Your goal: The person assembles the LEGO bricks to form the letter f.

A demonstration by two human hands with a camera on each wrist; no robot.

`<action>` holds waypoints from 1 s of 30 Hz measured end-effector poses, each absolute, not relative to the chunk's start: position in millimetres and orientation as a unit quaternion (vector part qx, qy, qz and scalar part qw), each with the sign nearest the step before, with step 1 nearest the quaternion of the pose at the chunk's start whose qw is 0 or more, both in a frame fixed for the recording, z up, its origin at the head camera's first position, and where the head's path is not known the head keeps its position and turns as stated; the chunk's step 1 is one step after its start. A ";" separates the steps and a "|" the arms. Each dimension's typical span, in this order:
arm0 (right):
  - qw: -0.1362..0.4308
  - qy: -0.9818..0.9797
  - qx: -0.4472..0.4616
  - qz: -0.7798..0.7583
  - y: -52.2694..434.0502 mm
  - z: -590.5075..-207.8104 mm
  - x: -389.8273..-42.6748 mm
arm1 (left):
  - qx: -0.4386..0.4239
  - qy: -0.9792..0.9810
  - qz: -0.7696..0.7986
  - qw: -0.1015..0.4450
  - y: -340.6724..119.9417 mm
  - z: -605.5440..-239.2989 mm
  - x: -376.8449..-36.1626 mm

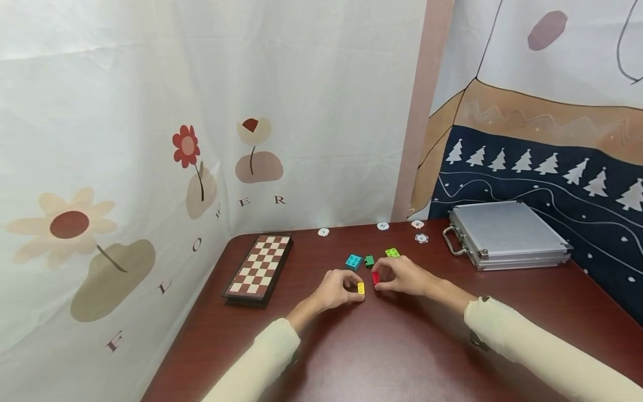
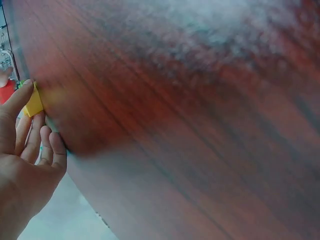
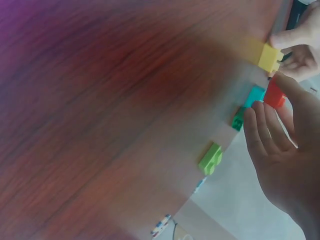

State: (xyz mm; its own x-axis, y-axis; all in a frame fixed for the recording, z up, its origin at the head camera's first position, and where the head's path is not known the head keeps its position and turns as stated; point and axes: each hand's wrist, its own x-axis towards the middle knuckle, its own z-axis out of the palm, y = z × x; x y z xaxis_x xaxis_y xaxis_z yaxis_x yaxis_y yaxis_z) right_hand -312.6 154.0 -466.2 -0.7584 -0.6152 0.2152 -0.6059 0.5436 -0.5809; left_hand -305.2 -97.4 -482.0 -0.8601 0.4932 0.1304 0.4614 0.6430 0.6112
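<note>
Head view | left hand (image 1: 335,290) pinches yellow brick (image 1: 360,288) | right hand (image 1: 403,277) pinches red brick (image 1: 375,278)

Both forearms, sleeved in cream, are stretched forward and angled inward, so that the hands are brought close together. The left hand (image 1: 337,290) is turned with its thumb uppermost; its thumb and fingers are pinched together at the tips. The right hand (image 1: 402,277) is held just beside it, its fingers (image 3: 265,131) curled and its thumb closed against them.
</note>
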 end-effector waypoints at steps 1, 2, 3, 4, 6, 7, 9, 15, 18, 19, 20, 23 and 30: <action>0.006 0.876 -0.347 -0.335 151.6 -464.8 -311.4 | 0.260 0.906 0.334 0.024 -97.8 -482.6 -305.1; 0.006 0.873 -0.350 -0.341 149.4 -464.0 -310.4 | 0.256 0.905 0.339 0.024 -98.1 -483.0 -305.0; 0.006 0.870 -0.353 -0.346 147.0 -463.4 -309.2 | 0.253 0.904 0.344 0.024 -98.4 -483.4 -305.0; 0.007 0.866 -0.357 -0.349 144.7 -463.0 -308.1 | 0.249 0.903 0.350 0.026 -98.7 -483.9 -305.1; 0.005 0.863 -0.364 -0.350 139.8 -463.0 -306.0 | 0.243 0.899 0.363 0.027 -99.2 -484.9 -305.6; 0.002 0.862 -0.370 -0.347 137.4 -463.3 -305.2 | 0.241 0.897 0.369 0.028 -99.4 -485.5 -306.0; -0.008 0.861 -0.378 -0.341 133.2 -464.1 -304.2 | 0.238 0.895 0.377 0.028 -99.6 -486.3 -307.0; -0.037 0.864 -0.382 -0.326 125.3 -467.1 -305.3 | 0.240 0.894 0.378 0.020 -99.1 -488.1 -309.3; -0.039 0.866 -0.380 -0.323 123.8 -467.5 -305.9 | 0.245 0.895 0.373 0.014 -98.4 -488.5 -310.0; -0.041 0.865 -0.381 -0.322 123.3 -467.6 -305.8 | 0.245 0.896 0.371 0.013 -98.2 -488.4 -310.1; -0.041 0.865 -0.383 -0.322 122.8 -467.6 -305.8 | 0.245 0.896 0.369 0.013 -98.1 -488.4 -310.2; -0.043 0.863 -0.387 -0.321 121.1 -467.9 -306.1 | 0.237 0.901 0.363 0.013 -98.1 -487.9 -309.9; -0.033 0.860 -0.381 -0.339 117.4 -472.5 -308.4 | 0.231 0.905 0.356 0.012 -99.4 -489.1 -309.0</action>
